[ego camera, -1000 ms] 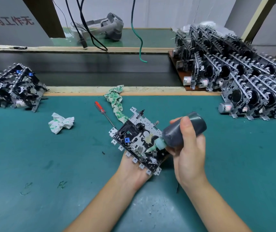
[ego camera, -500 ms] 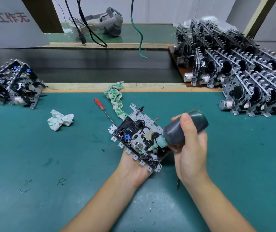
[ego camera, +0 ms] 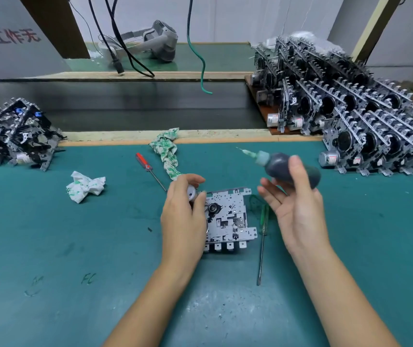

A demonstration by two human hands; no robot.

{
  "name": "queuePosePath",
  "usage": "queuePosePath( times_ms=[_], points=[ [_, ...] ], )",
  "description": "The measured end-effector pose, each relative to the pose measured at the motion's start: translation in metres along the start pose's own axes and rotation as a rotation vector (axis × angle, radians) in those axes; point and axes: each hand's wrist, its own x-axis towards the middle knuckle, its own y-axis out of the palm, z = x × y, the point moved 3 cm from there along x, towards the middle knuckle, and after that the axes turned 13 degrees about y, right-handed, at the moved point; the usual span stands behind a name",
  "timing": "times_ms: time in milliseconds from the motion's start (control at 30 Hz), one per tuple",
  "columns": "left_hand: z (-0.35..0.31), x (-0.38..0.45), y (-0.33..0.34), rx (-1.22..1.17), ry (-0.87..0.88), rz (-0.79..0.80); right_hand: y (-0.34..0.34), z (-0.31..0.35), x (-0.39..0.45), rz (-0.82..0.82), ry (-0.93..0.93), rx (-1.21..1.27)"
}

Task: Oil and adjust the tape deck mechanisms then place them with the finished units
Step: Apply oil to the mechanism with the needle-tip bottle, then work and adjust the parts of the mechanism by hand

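Mechanism (ego camera: 228, 219) lies flat on the bench (ego camera: 75, 246), metal plate side up, about mid-bench and a little toward the near edge. From my head view, my left hand (ego camera: 183, 216) rests over its left side, fingers curled round the motor end, so that grip is closed on the mechanism. I judge that hold is there to steady or turn the unit while I check the plate side.

My right hand (ego camera: 298, 209) is lifted clear above the bench, to the right of the mechanism. Its thumb pins the oil bottle (ego camera: 285, 166) against the upper fingers, while the lower fingers are spread loose. The nozzle points up and away toward the far edge, well off the unit, which I take as keeping oil from dripping where it isn't wanted.

A green screwdriver (ego camera: 263, 236) lies just right of the mechanism, handy for adjusting. A red screwdriver (ego camera: 147, 169) and two rags sit toward the far edge. The finished stack (ego camera: 376, 131) fills the far right corner, and a smaller group (ego camera: 12, 136) sits at the left edge.
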Motion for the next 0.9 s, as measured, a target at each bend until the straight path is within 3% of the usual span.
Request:
queuePosePath(
  times_ms=[200,400,633,767,833,900],
  points=[
    [0.001,0.002,-0.005,0.108,-0.023,0.039,0.001,-0.002,0.012,-0.020,-0.238,-0.560],
    [0.011,0.011,-0.011,0.047,-0.110,0.183,0.007,-0.010,0.036,-0.028,-0.369,-1.045],
    [0.024,0.023,-0.022,-0.038,-0.064,0.442,0.013,-0.013,0.051,-0.021,-0.243,-1.110],
    [0.030,0.023,-0.026,-0.091,-0.021,0.481,0.015,0.008,0.022,-0.317,-0.649,-1.213],
    [0.029,0.024,-0.025,-0.102,0.002,0.496,0.018,0.018,0.000,-0.192,-0.759,-1.166],
    [0.029,0.024,-0.024,-0.107,0.020,0.516,0.023,0.019,-0.015,0.169,-0.682,-1.272]
  ],
)
